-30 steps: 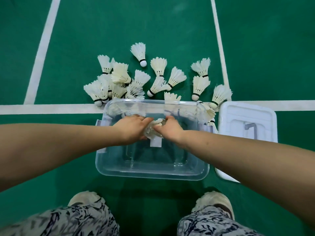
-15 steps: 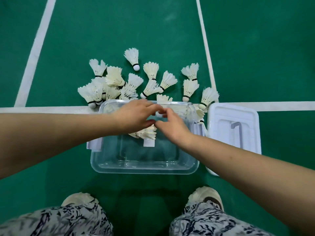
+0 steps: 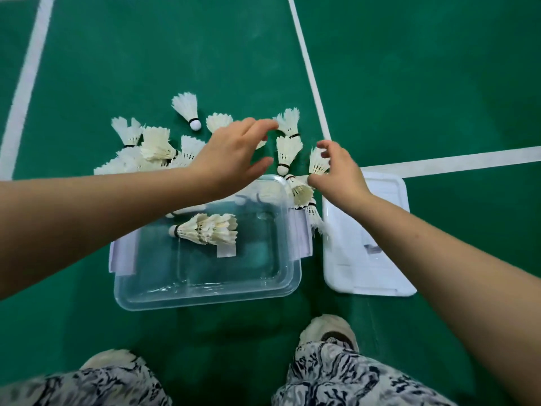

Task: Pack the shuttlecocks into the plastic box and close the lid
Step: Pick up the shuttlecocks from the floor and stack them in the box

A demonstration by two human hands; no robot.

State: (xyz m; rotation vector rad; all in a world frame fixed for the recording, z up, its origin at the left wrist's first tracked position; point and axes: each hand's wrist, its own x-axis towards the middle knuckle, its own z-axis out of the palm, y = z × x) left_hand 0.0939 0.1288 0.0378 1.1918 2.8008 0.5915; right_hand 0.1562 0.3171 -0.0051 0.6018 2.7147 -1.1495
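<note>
A clear plastic box (image 3: 281,284) stands open on the green floor in front of my feet. Stacked shuttlecocks (image 3: 206,229) lie on their side inside it, near the far wall. Several loose white shuttlecocks (image 3: 288,149) are scattered on the floor beyond the box. My left hand (image 3: 231,155) hovers over them past the box's far rim, fingers spread and empty. My right hand (image 3: 339,174) reaches beside it at the box's far right corner, fingers loosely curved over a shuttlecock (image 3: 317,162), holding nothing. The white lid (image 3: 389,230) lies flat to the right of the box.
White court lines (image 3: 310,71) cross the green floor behind the pile. My two shoes (image 3: 329,329) and patterned trouser legs stand just in front of the box. A heap of shuttlecocks (image 3: 152,145) sits at the far left of the box.
Both hands let go of the stacked shuttlecocks inside the box and moved forward over the far rim to the loose ones on the floor. The camera swung left.
</note>
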